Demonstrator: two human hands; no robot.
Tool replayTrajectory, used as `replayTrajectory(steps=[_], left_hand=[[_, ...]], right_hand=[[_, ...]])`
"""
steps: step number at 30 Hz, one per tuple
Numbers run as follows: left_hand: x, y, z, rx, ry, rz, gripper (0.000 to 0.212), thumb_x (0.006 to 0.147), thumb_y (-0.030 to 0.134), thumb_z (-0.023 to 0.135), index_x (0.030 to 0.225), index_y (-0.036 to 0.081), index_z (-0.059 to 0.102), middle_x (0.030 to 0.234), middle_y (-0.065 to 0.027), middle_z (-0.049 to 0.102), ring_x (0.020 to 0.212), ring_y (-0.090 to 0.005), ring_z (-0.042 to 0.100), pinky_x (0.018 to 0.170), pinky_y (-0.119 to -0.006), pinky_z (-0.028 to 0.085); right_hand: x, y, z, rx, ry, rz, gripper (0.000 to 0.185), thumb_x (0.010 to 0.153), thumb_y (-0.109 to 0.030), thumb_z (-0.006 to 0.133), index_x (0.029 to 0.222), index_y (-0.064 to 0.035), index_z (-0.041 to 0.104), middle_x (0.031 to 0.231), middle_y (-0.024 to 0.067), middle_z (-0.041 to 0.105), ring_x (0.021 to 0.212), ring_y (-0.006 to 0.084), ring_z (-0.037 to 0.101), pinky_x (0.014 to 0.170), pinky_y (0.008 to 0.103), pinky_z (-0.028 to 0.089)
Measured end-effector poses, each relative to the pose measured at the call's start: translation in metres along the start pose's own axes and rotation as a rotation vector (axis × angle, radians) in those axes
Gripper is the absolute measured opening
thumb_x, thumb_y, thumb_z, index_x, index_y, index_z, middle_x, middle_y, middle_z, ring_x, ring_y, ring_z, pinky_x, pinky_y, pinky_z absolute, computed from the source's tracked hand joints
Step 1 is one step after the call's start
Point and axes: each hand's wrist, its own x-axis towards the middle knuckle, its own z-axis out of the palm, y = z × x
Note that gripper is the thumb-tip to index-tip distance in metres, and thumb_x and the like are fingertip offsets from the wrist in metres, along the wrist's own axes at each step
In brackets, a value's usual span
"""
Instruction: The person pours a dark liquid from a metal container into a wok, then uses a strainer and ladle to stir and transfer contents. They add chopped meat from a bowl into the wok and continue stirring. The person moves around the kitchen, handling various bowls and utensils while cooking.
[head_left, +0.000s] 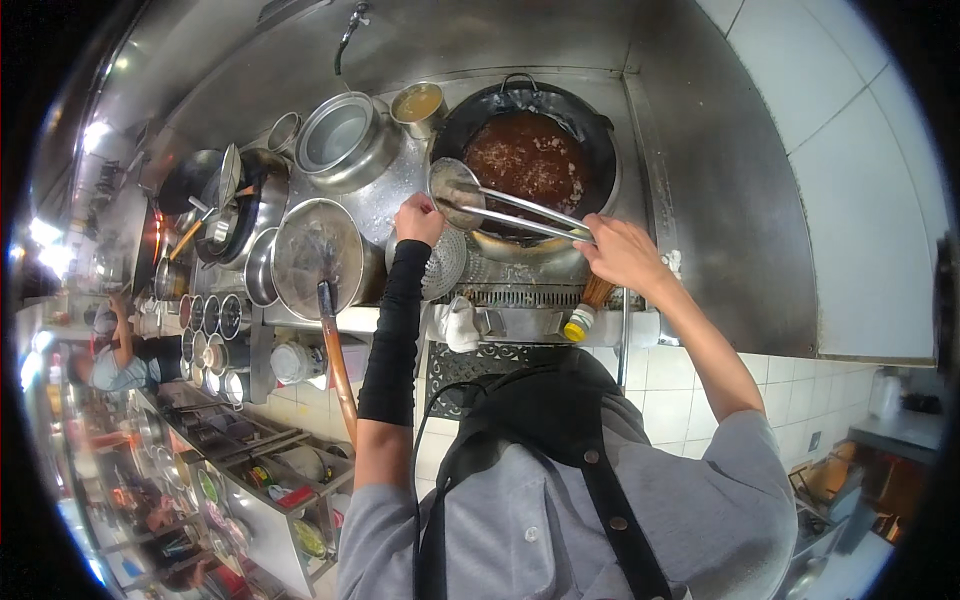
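My left hand (418, 220), below a black arm sleeve, is closed at the edge of a small round strainer (442, 171); the grip itself is partly hidden. The strainer overlaps the near left rim of a large black wok (600, 142). Inside the wok is dark reddish-brown liquid (517, 154) with pale bits floating on it. With my right hand (622, 251) I hold long metal tongs (532, 204). Their tips reach into the strainer, at a brownish lump (459, 196) whose kind I cannot tell. A perforated metal skimmer (446, 262) lies just below the strainer.
A wooden-handled mesh strainer (315, 251) rests on a pot at left. Behind stand a steel pot (349, 165) and a container of yellowish liquid (418, 103). A brush (589, 304) and white cloth (459, 324) sit at the front edge. Another person (124, 364) is far left.
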Motion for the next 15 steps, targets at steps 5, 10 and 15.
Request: replayTrajectory(steps=[5, 10, 15], left_hand=[[0.001, -0.003, 0.005, -0.04, 0.046, -0.065, 0.01, 0.067, 0.012, 0.068, 0.072, 0.003, 0.067, 0.072, -0.0199, 0.07, 0.073, -0.0386, 0.071, 0.073, -0.045, 0.056], [-0.008, 0.013, -0.001, 0.123, 0.066, 0.03, 0.009, 0.068, 0.011, 0.066, 0.071, 0.003, 0.066, 0.074, -0.0218, 0.07, 0.075, -0.0411, 0.07, 0.076, -0.047, 0.056], [-0.011, 0.03, 0.0, 0.116, -0.025, 0.054, 0.011, 0.07, 0.012, 0.065, 0.074, 0.003, 0.064, 0.078, -0.0238, 0.07, 0.082, -0.0444, 0.069, 0.081, -0.05, 0.054]], right_hand=[[-0.003, 0.01, 0.024, -0.014, 0.046, -0.009, 0.028, 0.095, -0.02, 0.062, 0.105, 0.0065, 0.063, 0.098, 0.027, 0.07, 0.089, 0.0441, 0.07, 0.08, 0.051, 0.056], [-0.016, 0.01, 0.019, -0.077, 0.128, 0.003, 0.026, 0.094, -0.018, 0.063, 0.103, 0.006, 0.063, 0.099, 0.025, 0.07, 0.087, 0.0426, 0.071, 0.079, 0.0497, 0.057], [-0.007, 0.018, 0.027, -0.173, 0.109, -0.056, 0.025, 0.092, -0.016, 0.063, 0.104, 0.0061, 0.062, 0.101, 0.0239, 0.07, 0.085, 0.0395, 0.072, 0.075, 0.0477, 0.058]])
